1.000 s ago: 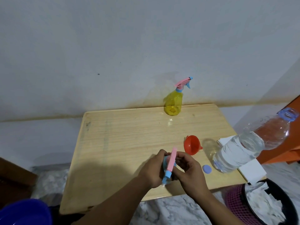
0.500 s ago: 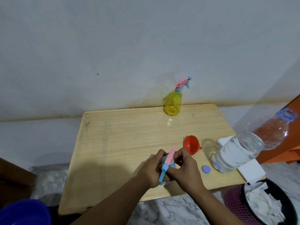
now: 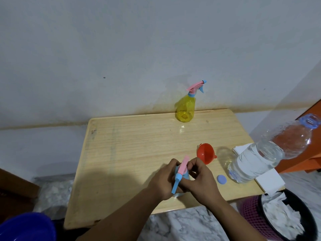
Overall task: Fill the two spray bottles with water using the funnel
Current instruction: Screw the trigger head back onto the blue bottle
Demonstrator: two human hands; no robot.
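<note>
While the left hand [image 3: 162, 182] grips the body of the light blue spray bottle [image 3: 180, 173] near the front edge of the wooden table [image 3: 121, 153], the right hand [image 3: 201, 180] curls around its pink trigger head [image 3: 183, 165]. The red plastic funnel [image 3: 205, 153] lies just beside, and the yellow spray bottle [image 3: 185, 108] stands at the back edge.
</note>
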